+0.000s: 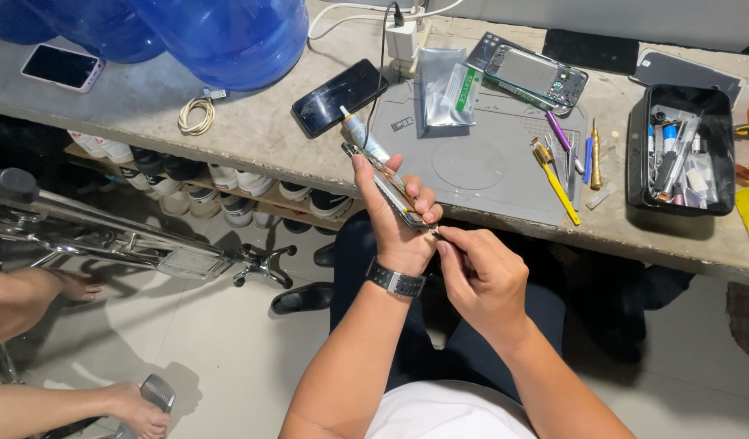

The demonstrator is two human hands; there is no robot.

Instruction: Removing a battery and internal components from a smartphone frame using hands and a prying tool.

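At the centre of the frame my left hand [395, 219] grips a smartphone [388, 189] edge-on, tilted, just in front of the bench [252, 130]. It is thin and dark, with a shiny metal frame and a strip of orange showing along the seam. My right hand [480, 272] pinches a thin tool [436, 235] whose tip touches the phone's lower end. A grey work mat [488, 167] lies behind.
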